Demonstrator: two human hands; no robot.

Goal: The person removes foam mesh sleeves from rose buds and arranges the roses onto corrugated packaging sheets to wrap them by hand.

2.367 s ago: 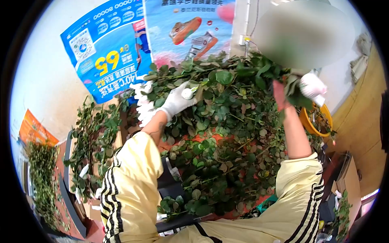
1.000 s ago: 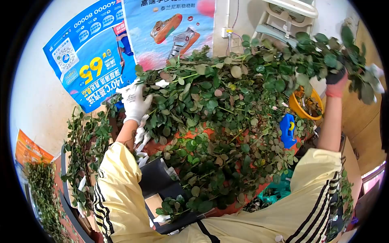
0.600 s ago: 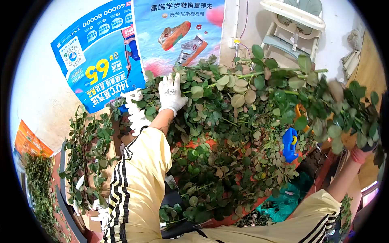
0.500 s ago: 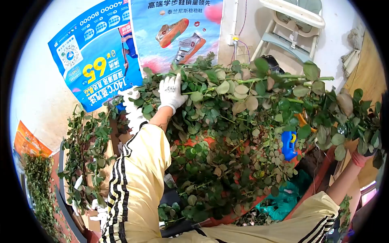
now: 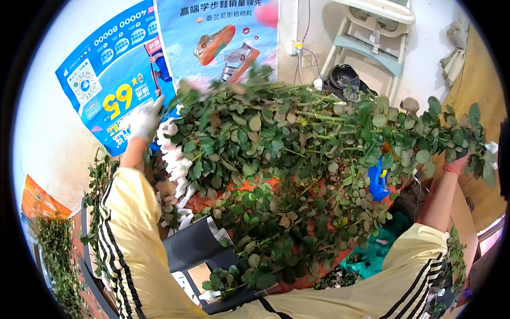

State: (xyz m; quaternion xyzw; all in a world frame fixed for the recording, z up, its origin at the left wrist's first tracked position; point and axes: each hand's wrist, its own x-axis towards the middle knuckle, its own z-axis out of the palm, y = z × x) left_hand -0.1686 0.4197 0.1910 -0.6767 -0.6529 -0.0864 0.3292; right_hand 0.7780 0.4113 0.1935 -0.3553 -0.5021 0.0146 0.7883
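Note:
My left hand (image 5: 144, 121), in a white glove, is raised in front of the blue poster at the left. It looks slightly blurred, its fingers apart with nothing in them. In a dark glove with a red cuff, my right hand (image 5: 456, 158) is at the far right, closed around a bunch of leafy stems (image 5: 425, 141); leaves hide part of the fingers. A large pile of leafy stems (image 5: 249, 138) stretches across the table between both hands. White netted sleeves (image 5: 174, 157) line the pile's left end, just below my left hand.
A blue tape dispenser (image 5: 378, 181) stands right of centre amid leaves. A black box (image 5: 196, 244) lies in front at left, a green plastic bag (image 5: 374, 252) at lower right. Behind are wall posters (image 5: 218, 37), a high chair (image 5: 366, 48) and a black object (image 5: 348, 82).
My left hand has moved left, off the leafy stems. My right hand has shifted up and left, still gripping its bunch. The black box now shows more.

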